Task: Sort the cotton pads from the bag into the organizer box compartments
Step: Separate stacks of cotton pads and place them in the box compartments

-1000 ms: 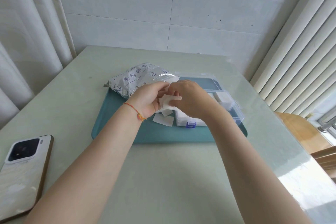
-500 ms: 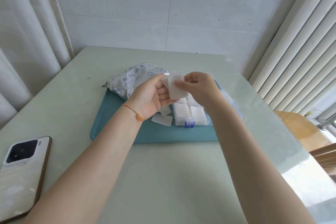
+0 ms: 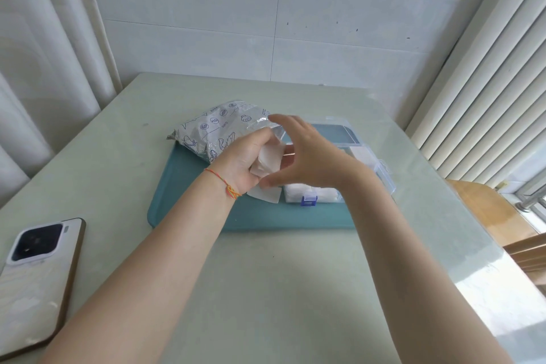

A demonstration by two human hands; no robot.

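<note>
Centre of frame: a small stack of white cotton pads (image 3: 268, 160) is held in the left hand (image 3: 243, 163), fingers curled round it. The pads are seen as thin, square, soft-edged sheets, slightly bent in the grip. The right hand (image 3: 307, 156) is held just beside them, its fingers straight and spread, thumb below; whether the pads are touched by it cannot be told.

A bracelet (image 3: 227, 185) of orange thread is worn on the left wrist.

One loose pad (image 3: 266, 194) is seen lying flat on the teal tray (image 3: 206, 216), just below the left hand.

The bag (image 3: 218, 130), silver-white with blue printed drawings and a clear crinkled mouth, is laid on the upper left part of the tray, behind the left hand.

The organizer box (image 3: 381, 170), of clear plastic with a blue clasp (image 3: 308, 200) at its near edge, is placed on the right half of the tray, partly hidden by the right hand. Its near compartments are seen filled with white pads (image 3: 298, 190); the far compartments are mostly hidden.

The tray is set on a pale green tabletop (image 3: 280, 289). A white phone (image 3: 35, 281) is laid camera-side up at lower left of the frame.
</note>
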